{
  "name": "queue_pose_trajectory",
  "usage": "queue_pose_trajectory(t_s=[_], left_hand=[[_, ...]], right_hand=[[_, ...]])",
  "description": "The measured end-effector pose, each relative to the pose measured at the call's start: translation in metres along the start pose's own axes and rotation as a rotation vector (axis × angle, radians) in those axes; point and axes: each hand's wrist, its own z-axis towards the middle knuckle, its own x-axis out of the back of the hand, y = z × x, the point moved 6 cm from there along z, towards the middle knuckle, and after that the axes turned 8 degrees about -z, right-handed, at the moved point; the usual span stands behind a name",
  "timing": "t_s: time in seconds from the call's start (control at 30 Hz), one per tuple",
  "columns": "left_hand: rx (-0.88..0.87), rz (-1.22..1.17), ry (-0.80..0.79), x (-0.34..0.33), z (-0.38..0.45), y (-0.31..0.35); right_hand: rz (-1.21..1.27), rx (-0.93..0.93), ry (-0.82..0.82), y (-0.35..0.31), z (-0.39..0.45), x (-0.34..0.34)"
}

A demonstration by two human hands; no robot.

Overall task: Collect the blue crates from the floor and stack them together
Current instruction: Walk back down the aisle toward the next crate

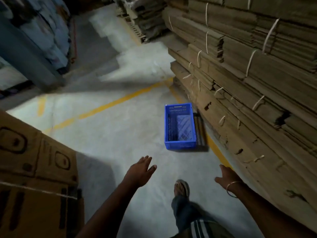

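Observation:
One blue plastic crate (179,126) sits upright and empty on the grey concrete floor, close to the stack of cardboard on the right. My left hand (139,170) is stretched forward with straight fingers, empty, a short way in front of the crate's near wall. My right hand (226,177) is also spread and empty, below and to the right of the crate, with a thin bangle on its wrist. Neither hand touches the crate.
Tall bundles of flattened cardboard (253,86) tied with string line the right side. Large cardboard boxes (34,177) stand at the lower left. Yellow lines (109,103) cross the floor. My sandalled foot (182,187) steps between my hands. Blue shelving (29,48) rises at the far left.

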Motion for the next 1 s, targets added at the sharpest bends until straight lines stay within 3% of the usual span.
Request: queue_pose_trajectory(t_s=[0.23, 0.43, 0.67, 0.83, 1.0], left_hand=[[-0.113, 0.153, -0.164, 0.081, 0.148, -0.001], [-0.204, 0.223, -0.248, 0.135, 0.287, -0.004], [-0.369, 0.443, -0.462, 0.154, 0.451, -0.023], [-0.479, 0.593, -0.624, 0.177, 0.515, -0.033], [-0.516, 0.724, -0.722, 0.193, 0.566, -0.024]], right_hand=[[0.204, -0.176, -0.078, -0.067, 0.095, 0.021], [0.274, -0.244, -0.016, -0.126, 0.147, 0.050], [0.469, -0.503, 0.055, -0.186, 0.190, 0.043], [0.564, -0.682, 0.006, -0.257, 0.190, 0.016], [0.659, -0.736, -0.025, -0.318, 0.209, 0.007]])
